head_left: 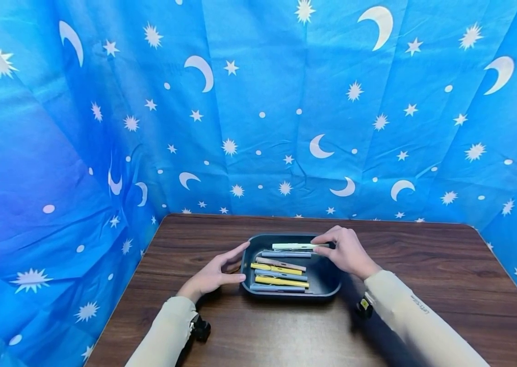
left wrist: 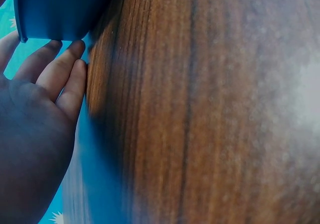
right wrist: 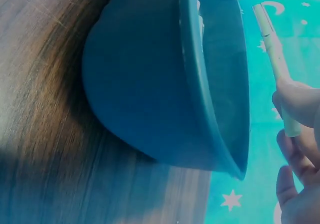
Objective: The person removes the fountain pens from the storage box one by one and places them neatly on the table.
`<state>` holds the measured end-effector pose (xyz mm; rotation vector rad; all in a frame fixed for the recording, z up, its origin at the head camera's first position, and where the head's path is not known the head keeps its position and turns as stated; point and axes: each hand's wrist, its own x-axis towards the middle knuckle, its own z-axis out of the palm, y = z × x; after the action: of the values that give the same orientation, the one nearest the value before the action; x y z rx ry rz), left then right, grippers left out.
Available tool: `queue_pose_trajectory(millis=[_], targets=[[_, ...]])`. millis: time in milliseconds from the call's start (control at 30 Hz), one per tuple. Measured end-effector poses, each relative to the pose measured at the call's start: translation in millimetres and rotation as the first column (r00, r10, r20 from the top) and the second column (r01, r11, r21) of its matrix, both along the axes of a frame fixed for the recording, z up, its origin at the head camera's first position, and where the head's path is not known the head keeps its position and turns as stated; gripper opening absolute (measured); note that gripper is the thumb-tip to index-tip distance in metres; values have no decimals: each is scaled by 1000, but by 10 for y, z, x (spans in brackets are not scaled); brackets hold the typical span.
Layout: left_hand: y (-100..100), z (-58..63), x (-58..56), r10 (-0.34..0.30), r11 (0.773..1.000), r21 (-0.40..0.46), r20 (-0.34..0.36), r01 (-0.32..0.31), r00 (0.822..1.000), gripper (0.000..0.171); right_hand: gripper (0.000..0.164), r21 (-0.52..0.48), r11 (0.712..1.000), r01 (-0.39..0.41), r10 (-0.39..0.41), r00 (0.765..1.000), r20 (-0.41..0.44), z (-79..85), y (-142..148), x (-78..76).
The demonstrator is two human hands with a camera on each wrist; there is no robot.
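My left hand [head_left: 212, 272], fingers extended and apart, touches the left side of a dark rounded-rectangular tray [head_left: 325, 275]. Slim yellow pens [head_left: 281, 282] and blue-grey pens [head_left: 278, 288] lie inside. My right hand [head_left: 347, 251] pinches a slim white pen [head_left: 291, 246] above the tray's far side.

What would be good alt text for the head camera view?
A person's right hand pinches a pale pen over a dark tray of six other pens, some yellow, while the left hand touches the tray's left side. The tray sits on a brown table before a star-patterned blue cloth.
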<state>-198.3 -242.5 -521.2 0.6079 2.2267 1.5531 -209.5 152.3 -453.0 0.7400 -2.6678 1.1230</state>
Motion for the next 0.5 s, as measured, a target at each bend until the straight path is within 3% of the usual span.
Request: queue_pose_trajectory(millis=[500], targets=[[9, 37, 26, 3, 1000, 4, -4, -3, 1000, 80, 16, -26, 996, 88, -86, 995, 53, -22, 354, 20]])
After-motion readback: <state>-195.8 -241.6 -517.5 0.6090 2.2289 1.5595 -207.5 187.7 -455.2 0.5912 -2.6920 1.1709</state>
